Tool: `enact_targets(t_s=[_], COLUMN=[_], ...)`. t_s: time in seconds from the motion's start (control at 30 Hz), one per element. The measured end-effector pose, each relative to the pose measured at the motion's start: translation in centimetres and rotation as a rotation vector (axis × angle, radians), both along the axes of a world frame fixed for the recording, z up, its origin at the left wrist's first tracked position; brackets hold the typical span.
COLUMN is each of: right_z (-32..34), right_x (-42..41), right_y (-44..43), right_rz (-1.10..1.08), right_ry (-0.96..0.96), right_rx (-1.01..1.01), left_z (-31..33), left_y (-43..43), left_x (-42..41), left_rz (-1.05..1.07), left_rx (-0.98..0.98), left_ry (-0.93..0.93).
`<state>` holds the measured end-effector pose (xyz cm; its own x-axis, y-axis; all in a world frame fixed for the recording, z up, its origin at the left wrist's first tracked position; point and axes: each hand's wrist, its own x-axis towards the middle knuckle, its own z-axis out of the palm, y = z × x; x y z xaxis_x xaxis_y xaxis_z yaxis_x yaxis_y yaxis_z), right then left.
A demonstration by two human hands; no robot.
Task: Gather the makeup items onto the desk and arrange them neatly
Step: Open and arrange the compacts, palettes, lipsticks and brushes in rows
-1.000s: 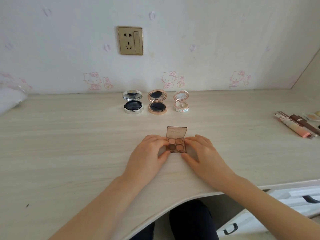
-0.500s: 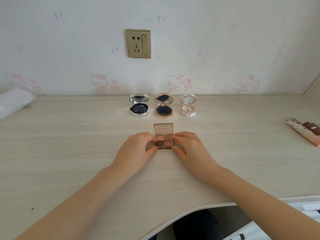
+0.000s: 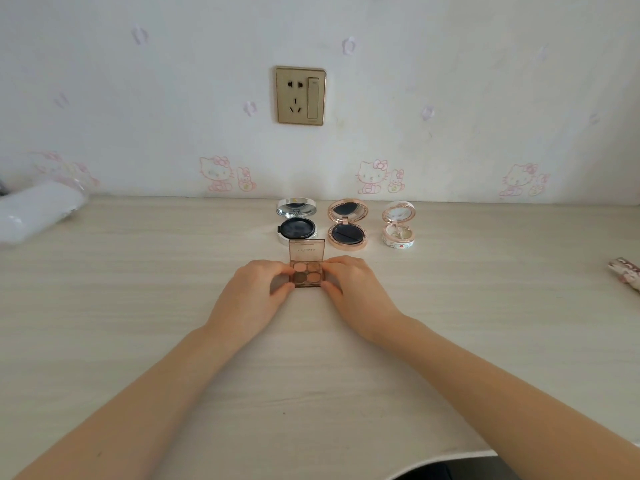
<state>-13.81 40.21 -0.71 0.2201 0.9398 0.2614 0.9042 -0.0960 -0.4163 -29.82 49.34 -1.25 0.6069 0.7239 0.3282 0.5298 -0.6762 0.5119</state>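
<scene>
Brown and pink pans show in the little eyeshadow palette, which sits on my feed at the middle of the pale wooden desk, just in front of the silver compact. Its clear lid stands open and upright, and its top edge overlaps the compact's front rim in my view. I cannot tell whether the base rests on the wood or is lifted slightly.

Both forearms reach in from the bottom corners and meet at the palette. The left hand lies palm down with its fingers curled inward; forefinger and thumb pinch the left side of the base. The right hand mirrors it, wrist low over the desk, with its thumb at the near right corner and its fingertips on the far right edge. So each hand has a closed pinch on the palette.

Behind, three round compacts stand in a row near the wall with their lids up: the silver one, a rose-gold compact beside it, and a small white compact further right. A patterned tube lies at the right edge, well apart.
</scene>
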Motion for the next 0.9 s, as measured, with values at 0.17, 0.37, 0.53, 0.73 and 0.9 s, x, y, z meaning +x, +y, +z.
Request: enact_targets(t_s=[0.17,0.37,0.53,0.73,0.9], right_z=[0.0,-0.1,0.0,-0.1,0.1], right_x=[0.0,-0.1,-0.1,-0.2,-0.4], right_y=[1.3,2.5,2.7,2.4,2.1], right_rz=[0.006,-0.009,-0.006,-0.007,-0.013], right_ry=[0.000,0.012,0.008,0.017,0.027], right_rx=[0.000,0.010,0.013,0.008,-0.001], left_z=[-0.3,-0.5,-0.3,-0.4,0.0], left_y=[1.4,2.2,2.3,2.3,2.0], left_x=[-0.1,-0.1,-0.1,0.0,-0.1], left_rz=[0.013,0.051,0.054,0.053,0.055], left_rx=[0.025,0.034,0.034,0.035,0.039], left_ry=[-0.002,-0.004,-0.010,-0.011,0.009])
